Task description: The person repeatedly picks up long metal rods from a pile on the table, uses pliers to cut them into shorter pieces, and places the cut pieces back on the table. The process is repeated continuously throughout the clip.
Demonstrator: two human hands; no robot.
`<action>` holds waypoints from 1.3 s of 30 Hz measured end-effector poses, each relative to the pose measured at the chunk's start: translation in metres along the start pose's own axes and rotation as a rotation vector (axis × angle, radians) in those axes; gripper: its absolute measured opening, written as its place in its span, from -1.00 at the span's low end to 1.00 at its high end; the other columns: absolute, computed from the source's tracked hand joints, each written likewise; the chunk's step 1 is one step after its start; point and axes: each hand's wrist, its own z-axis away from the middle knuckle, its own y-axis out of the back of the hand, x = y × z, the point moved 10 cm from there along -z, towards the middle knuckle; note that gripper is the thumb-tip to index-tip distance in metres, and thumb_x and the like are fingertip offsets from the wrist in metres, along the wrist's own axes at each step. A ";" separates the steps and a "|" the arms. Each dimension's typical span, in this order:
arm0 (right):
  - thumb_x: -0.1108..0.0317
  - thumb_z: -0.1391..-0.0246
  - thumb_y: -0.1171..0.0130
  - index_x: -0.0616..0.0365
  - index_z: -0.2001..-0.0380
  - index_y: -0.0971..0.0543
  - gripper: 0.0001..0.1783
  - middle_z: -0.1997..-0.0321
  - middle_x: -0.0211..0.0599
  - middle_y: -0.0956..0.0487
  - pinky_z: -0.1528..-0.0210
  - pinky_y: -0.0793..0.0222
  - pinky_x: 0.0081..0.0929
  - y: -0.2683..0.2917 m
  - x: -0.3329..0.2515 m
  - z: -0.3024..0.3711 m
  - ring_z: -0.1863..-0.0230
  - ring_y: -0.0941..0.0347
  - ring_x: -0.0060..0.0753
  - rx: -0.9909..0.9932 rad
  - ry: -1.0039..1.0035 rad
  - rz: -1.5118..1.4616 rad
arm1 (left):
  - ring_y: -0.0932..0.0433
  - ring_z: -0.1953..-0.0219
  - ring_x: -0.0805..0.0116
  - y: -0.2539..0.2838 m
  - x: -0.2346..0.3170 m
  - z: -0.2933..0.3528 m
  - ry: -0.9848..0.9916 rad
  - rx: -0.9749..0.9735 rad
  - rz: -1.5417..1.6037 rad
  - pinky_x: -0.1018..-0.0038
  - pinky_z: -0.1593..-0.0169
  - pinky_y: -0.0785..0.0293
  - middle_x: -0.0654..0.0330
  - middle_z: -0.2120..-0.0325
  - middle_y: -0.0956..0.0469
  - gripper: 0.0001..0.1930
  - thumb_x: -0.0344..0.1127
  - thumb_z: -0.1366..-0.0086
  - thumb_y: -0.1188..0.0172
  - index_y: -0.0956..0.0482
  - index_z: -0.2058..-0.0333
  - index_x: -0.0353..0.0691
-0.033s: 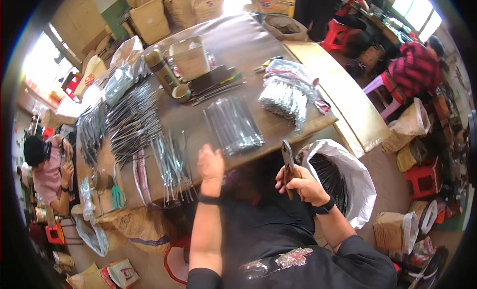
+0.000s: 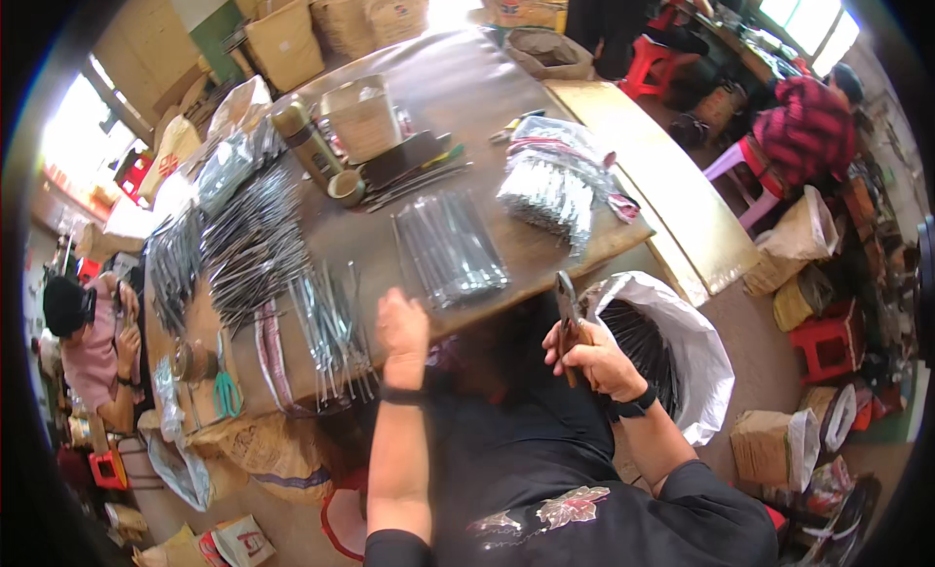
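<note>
While the right hand (image 2: 596,358) gripped a pair of pliers (image 2: 567,309) beside the white sack (image 2: 696,358), the left hand (image 2: 402,323) lay open by loose metal rods (image 2: 331,338), which could easily have rolled off the table (image 2: 545,245) edge.

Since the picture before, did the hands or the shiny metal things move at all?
Nothing visibly changed. The right hand grips the pliers beside the white sack as before, and the left hand rests at the table edge by the loose metal tools, same as before.
</note>
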 end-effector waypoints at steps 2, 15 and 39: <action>0.44 0.14 -0.07 0.22 0.29 -0.46 -0.75 0.45 -0.33 -0.49 0.52 -0.36 -0.65 0.041 0.006 0.003 0.53 -0.43 -0.56 0.161 -0.040 -0.066 | -0.52 0.21 -0.15 0.004 -0.007 -0.006 -0.005 0.021 -0.019 0.11 0.14 -0.47 -0.10 0.25 -0.49 -0.73 -0.28 -0.13 -0.24 -0.47 0.25 -0.31; 0.54 0.09 -0.23 0.20 0.40 -0.42 -0.81 0.54 -0.28 -0.51 0.55 -0.42 -0.54 0.145 -0.036 -0.046 0.62 -0.45 -0.48 0.525 0.198 0.025 | -0.57 0.52 0.27 -0.030 -0.073 0.011 0.382 -0.349 1.303 0.46 0.45 -0.59 0.15 0.47 -0.49 -0.72 -0.49 -0.13 -0.13 -0.43 0.17 -0.50; 0.37 -0.12 -0.11 0.15 0.40 -0.47 -0.91 0.53 -0.42 -0.47 0.48 -0.42 -0.54 0.149 -0.031 -0.104 0.52 -0.45 -0.48 0.258 -0.002 -1.037 | -0.61 0.36 0.37 -0.006 -0.034 0.061 0.501 -0.754 1.971 0.61 0.32 -0.64 0.09 0.39 -0.57 -0.67 -0.51 -0.30 -0.07 -0.41 -0.04 -0.45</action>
